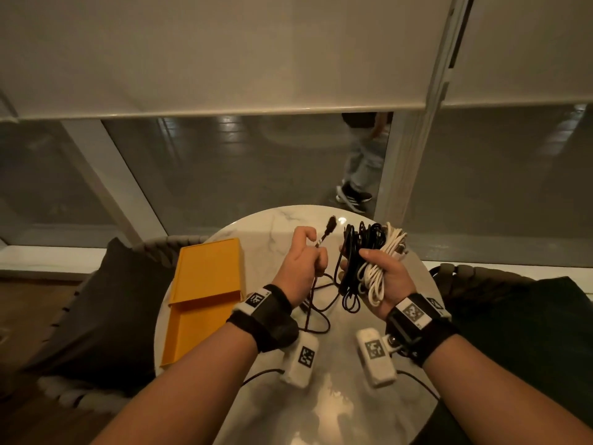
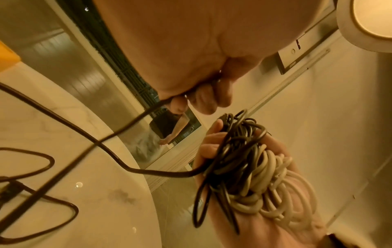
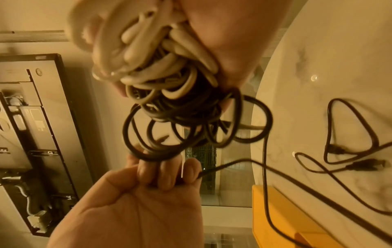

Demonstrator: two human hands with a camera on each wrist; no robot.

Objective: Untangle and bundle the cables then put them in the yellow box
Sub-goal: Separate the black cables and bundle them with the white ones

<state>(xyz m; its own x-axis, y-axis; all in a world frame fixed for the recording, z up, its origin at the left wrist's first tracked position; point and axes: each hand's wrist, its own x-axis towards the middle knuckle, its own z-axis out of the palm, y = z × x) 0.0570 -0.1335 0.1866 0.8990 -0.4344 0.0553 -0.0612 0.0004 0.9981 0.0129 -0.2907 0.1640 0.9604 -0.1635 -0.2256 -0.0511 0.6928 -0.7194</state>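
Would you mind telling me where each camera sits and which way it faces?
Head: worn high, looks down at marble table, yellow box; both forearms show.
Left wrist: under the left hand, faces the right hand's cable bundle.
Right wrist: under the right hand, faces the left hand gripping a dark cable.
All share the bundle.

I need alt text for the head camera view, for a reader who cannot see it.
Over a round marble table, the right hand grips a bundle of black and white cables while the left hand pinches a loose black cable. A yellow box lies open at left.
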